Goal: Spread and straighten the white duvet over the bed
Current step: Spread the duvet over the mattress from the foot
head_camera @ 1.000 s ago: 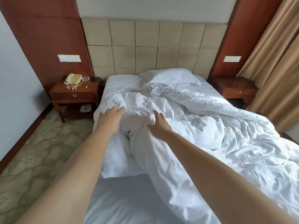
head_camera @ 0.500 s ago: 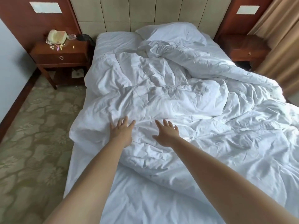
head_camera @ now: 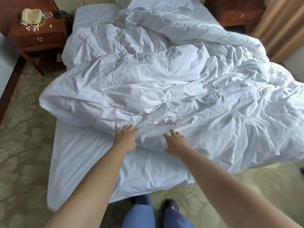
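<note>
- I see the white duvet [head_camera: 164, 89] lying crumpled in a heap across the bed [head_camera: 79, 162], bunched from the pillow end down past the middle and spilling off the bed's right side toward the curtain [head_camera: 279, 28].
- The foot of the bed, nearest me, is bare sheet; the duvet's near edge runs across it just at my fingertips.
- My left hand [head_camera: 125, 137] reaches forward with fingers straight and slightly spread, the tips touching the duvet's near edge; it grips nothing.
- My right hand [head_camera: 175, 143] is stretched out just beside it, fingers extended and loose, lying at the duvet's lower fold; whether it presses on the cloth or only hovers above it I cannot tell.
- The two hands are near each other, both at the duvet's near edge, left of the bed's middle.
- A wooden nightstand [head_camera: 37, 38] with a telephone [head_camera: 32, 15] stands at the far left.
- My feet stand on patterned carpet [head_camera: 24, 137] at the bed's foot.
</note>
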`<action>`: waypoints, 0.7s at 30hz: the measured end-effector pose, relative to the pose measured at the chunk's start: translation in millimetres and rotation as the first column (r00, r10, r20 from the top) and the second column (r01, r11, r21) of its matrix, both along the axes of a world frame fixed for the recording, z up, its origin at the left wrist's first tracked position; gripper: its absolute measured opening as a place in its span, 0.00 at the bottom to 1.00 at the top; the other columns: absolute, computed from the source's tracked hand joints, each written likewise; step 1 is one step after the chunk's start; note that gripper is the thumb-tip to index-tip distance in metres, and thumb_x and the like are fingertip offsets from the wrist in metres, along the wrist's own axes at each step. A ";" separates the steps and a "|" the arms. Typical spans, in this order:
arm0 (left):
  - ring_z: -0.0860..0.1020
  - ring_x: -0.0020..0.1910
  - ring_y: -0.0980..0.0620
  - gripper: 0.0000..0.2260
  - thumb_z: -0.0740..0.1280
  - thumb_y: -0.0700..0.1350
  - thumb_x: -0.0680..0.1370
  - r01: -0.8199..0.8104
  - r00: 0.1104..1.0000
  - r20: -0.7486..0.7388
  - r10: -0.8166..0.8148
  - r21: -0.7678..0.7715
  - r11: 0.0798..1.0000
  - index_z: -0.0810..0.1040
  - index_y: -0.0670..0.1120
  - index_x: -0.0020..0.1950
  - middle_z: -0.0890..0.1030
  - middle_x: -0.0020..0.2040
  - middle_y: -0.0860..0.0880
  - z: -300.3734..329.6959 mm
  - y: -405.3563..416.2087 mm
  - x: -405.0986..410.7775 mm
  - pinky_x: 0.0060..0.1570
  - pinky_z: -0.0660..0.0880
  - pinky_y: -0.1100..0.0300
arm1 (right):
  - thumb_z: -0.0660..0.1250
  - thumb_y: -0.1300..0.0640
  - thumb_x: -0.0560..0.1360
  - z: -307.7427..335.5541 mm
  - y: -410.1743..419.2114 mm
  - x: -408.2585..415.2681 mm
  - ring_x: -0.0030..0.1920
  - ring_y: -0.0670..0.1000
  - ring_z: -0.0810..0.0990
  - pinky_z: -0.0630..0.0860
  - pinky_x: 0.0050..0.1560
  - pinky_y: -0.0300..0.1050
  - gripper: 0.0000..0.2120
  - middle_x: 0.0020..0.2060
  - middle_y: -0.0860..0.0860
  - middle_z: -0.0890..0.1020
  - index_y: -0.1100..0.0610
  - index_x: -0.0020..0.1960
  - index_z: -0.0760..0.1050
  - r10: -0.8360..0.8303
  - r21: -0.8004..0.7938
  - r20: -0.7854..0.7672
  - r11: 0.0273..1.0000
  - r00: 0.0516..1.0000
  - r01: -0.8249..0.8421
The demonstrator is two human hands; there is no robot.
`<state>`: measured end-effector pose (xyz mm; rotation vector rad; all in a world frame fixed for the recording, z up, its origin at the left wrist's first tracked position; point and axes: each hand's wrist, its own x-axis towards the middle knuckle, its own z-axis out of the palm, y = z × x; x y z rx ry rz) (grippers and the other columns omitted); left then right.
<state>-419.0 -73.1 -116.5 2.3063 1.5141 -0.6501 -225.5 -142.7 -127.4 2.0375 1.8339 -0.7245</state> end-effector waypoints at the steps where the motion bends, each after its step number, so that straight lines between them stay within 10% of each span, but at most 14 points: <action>1: 0.48 0.77 0.47 0.31 0.61 0.45 0.79 0.007 1.000 0.003 -0.007 -0.037 0.999 0.51 0.53 0.78 0.48 0.79 0.49 -6.8 -14.7 9.2 0.74 0.49 0.44 | 0.67 0.49 0.74 -11.8 -14.9 10.2 0.70 0.59 0.62 0.63 0.66 0.53 0.30 0.72 0.57 0.59 0.51 0.73 0.61 0.035 -0.045 0.063 0.998 0.997 -0.033; 6: 0.50 0.77 0.47 0.30 0.60 0.45 0.80 0.018 1.000 -0.003 -0.019 -0.152 0.988 0.50 0.53 0.78 0.49 0.79 0.48 -41.6 -67.6 39.4 0.73 0.51 0.45 | 0.66 0.50 0.75 -53.1 -61.8 45.6 0.74 0.65 0.52 0.52 0.71 0.66 0.42 0.76 0.59 0.47 0.48 0.78 0.41 0.198 -0.173 0.354 0.974 0.914 -0.144; 14: 0.56 0.75 0.46 0.31 0.61 0.44 0.79 -0.055 0.997 0.034 0.063 -0.194 0.979 0.50 0.51 0.78 0.53 0.78 0.47 -76.5 -93.7 50.5 0.71 0.60 0.48 | 0.63 0.54 0.78 -75.3 -55.6 58.8 0.70 0.69 0.60 0.60 0.69 0.61 0.44 0.74 0.69 0.49 0.54 0.76 0.31 0.221 -0.019 0.469 0.971 0.855 -0.240; 17: 0.61 0.73 0.45 0.30 0.60 0.44 0.79 -0.100 0.991 0.066 0.117 -0.216 0.971 0.50 0.51 0.78 0.53 0.77 0.48 -81.3 -100.2 48.6 0.67 0.66 0.50 | 0.64 0.59 0.76 -80.5 -57.1 60.2 0.55 0.63 0.77 0.75 0.54 0.53 0.35 0.59 0.70 0.72 0.59 0.77 0.50 0.242 -0.008 0.438 0.964 0.866 -0.266; 19: 0.62 0.72 0.46 0.30 0.60 0.44 0.80 -0.117 0.988 0.071 0.137 -0.233 0.965 0.50 0.51 0.78 0.54 0.77 0.48 -83.9 -106.1 45.1 0.65 0.68 0.51 | 0.77 0.57 0.62 -78.7 -59.1 57.5 0.33 0.55 0.81 0.76 0.36 0.43 0.22 0.34 0.59 0.81 0.60 0.53 0.78 0.224 0.017 0.405 0.968 0.887 -0.252; 21: 0.64 0.71 0.46 0.29 0.59 0.44 0.80 -0.106 0.991 0.058 0.124 -0.244 0.964 0.51 0.50 0.78 0.57 0.76 0.48 -81.3 -112.6 40.9 0.64 0.68 0.52 | 0.78 0.59 0.59 -60.8 -56.6 52.3 0.31 0.53 0.80 0.72 0.36 0.40 0.13 0.30 0.54 0.80 0.58 0.41 0.78 0.198 0.056 0.292 0.973 0.936 -0.224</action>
